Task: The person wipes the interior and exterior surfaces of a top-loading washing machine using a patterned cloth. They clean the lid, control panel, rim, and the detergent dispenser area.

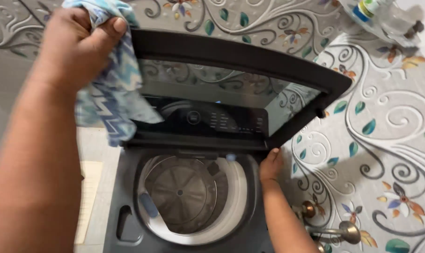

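My left hand [76, 47] is raised at the upper left and grips a blue and white zigzag-patterned cloth [114, 93], which hangs in front of the left side of the lid. The dark-framed glass lid [240, 51] of a top-loading washing machine stands open. My right hand [270, 165] grips the lid's lower right corner. Below the lid the steel drum [184, 192] is open to view, with nothing visible inside it. The dark control panel [212, 119] shows through the glass.
A wall of grey tiles [385, 117] with swirl and leaf patterns runs behind and to the right of the machine. Brass taps [343, 229] stick out at the lower right. A plastic bottle [376, 11] sits at the top right. The pale floor lies to the left.
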